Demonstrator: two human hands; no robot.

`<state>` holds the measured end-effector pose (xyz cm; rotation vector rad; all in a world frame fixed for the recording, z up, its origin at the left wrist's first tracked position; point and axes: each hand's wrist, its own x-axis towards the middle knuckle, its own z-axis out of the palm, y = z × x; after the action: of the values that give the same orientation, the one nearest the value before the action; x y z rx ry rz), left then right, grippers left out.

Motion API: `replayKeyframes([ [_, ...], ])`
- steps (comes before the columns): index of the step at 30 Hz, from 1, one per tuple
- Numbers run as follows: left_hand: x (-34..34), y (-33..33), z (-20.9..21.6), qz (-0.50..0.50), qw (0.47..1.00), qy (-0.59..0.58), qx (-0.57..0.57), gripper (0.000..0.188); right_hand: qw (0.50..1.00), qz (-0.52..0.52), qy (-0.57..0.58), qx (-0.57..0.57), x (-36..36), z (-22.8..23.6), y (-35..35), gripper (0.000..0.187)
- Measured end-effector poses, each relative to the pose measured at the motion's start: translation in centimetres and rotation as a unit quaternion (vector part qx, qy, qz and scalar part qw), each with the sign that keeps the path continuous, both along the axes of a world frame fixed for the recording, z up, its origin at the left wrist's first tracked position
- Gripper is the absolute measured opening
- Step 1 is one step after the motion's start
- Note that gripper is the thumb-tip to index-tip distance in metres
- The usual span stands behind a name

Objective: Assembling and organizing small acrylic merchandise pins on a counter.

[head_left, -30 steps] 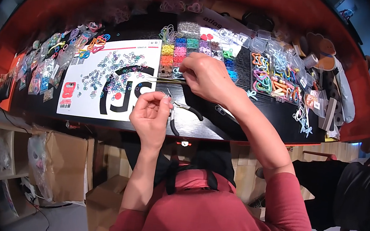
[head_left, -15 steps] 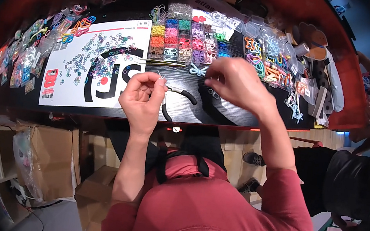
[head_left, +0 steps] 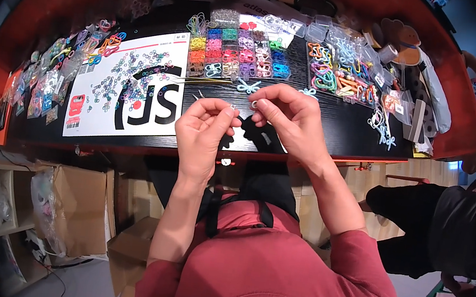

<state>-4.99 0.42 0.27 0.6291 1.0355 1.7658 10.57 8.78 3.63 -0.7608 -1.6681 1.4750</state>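
My left hand (head_left: 203,135) is raised over the front of the black table, its thumb and forefinger pinching a small pale piece (head_left: 233,107). Close to its right, my right hand (head_left: 291,122) pinches a small pale ring-shaped piece (head_left: 253,105). The fingertips face each other, a short gap apart; both pieces are too small to name surely. The pliers lie mostly hidden behind my left hand. Just beyond my fingers rests a light-blue bow-shaped piece (head_left: 248,87), and a second blue bow (head_left: 308,92) lies past my right hand.
Loose small coloured rings (head_left: 130,79) are scattered on a white printed sheet (head_left: 90,118) at left. A compartment box (head_left: 231,54) of coloured clips stands at the back middle. Bagged trinkets (head_left: 50,81) line the left, more packets (head_left: 350,61) the right. Another person (head_left: 448,228) stands at right.
My right hand has moved left and nearer, from beside the blue bow to my left hand. My left hand has shifted slightly right, now covering most of the pliers.
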Motion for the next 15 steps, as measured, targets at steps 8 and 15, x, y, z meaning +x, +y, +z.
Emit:
replayKeyframes([
  [8, 0.3, -0.4, -0.3, -0.046, 0.998, -0.039, -0.016, 0.011, 0.996, 0.036, 0.045, -0.065, 0.2, -0.4, -0.5, 0.013],
  [15, -0.3, -0.8, -0.2, -0.042, 0.988, -0.145, -0.041, 0.012, 0.986, -0.057, -0.065, 0.141, 1.7, -2.7, 1.6, 0.014],
])
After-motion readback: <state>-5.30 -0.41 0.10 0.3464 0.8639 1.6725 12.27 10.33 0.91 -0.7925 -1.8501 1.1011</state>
